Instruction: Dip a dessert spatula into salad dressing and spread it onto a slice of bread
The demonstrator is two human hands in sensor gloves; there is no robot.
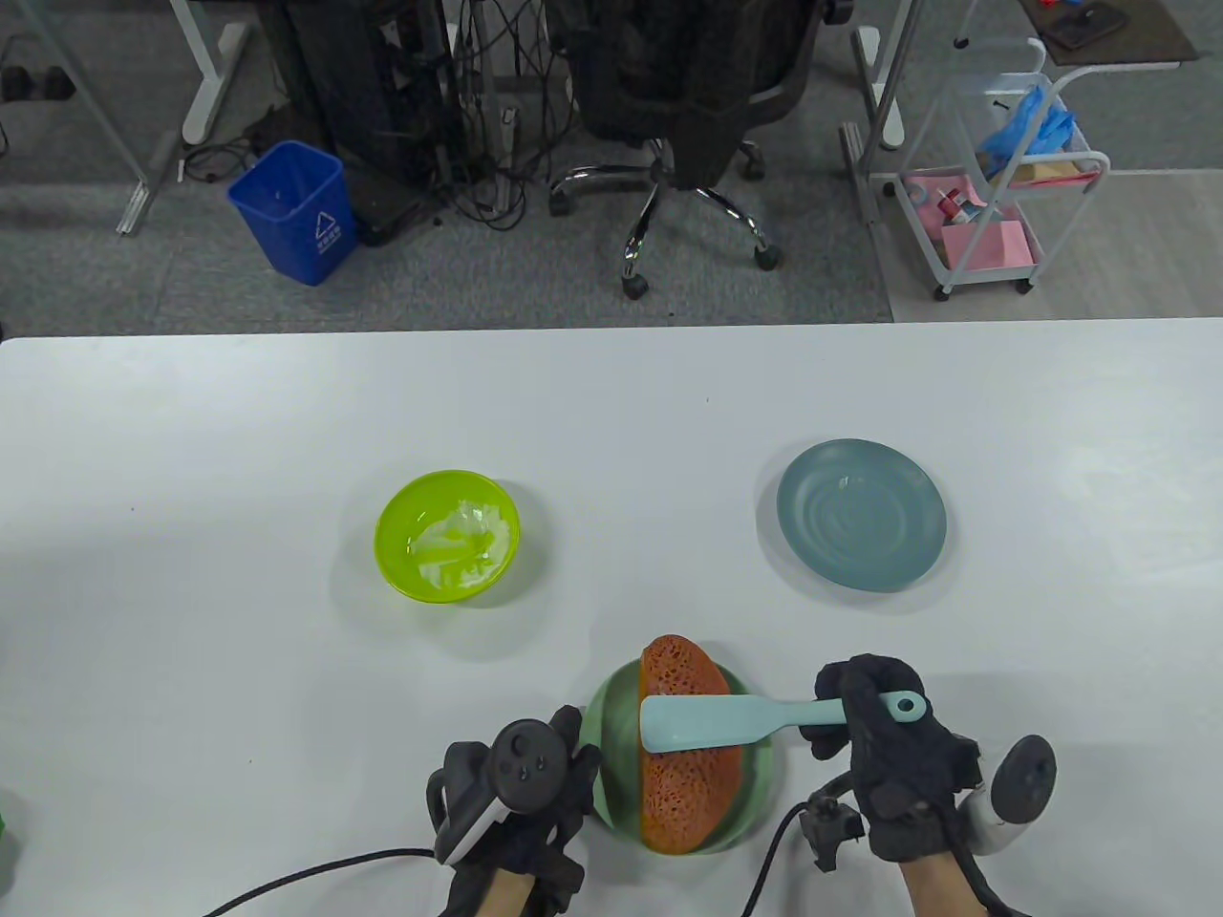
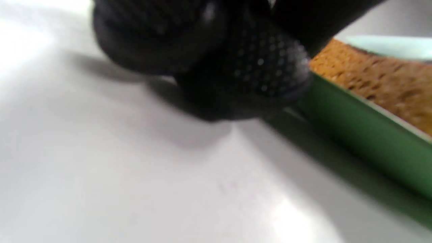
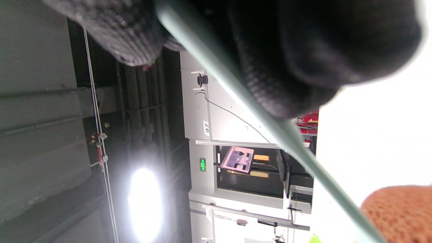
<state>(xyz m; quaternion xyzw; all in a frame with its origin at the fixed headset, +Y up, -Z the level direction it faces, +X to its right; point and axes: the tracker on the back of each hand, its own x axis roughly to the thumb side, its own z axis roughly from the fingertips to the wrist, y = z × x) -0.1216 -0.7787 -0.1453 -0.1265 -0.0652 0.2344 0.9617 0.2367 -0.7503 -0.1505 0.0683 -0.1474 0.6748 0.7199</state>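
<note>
An orange-brown bread slice [image 1: 686, 745] lies on a green plate [image 1: 610, 714] at the table's front middle. My right hand [image 1: 874, 716] grips the handle of a light-blue dessert spatula [image 1: 712, 723], whose blade lies flat across the bread. My left hand [image 1: 535, 774] rests at the plate's left rim; its fingertips [image 2: 263, 67] touch the plate's edge [image 2: 364, 135] in the left wrist view. The bread [image 2: 381, 81] and spatula [image 2: 391, 45] show there too. The right wrist view shows the spatula handle [image 3: 270, 114] held in my gloved fingers [image 3: 303, 54] and a corner of the bread [image 3: 401, 212]. A lime-green bowl [image 1: 447, 535] holds white salad dressing.
An empty blue-grey plate [image 1: 861, 513] stands at the right of the table. The bowl is left of centre, beyond the bread plate. Cables trail from both hands over the front edge.
</note>
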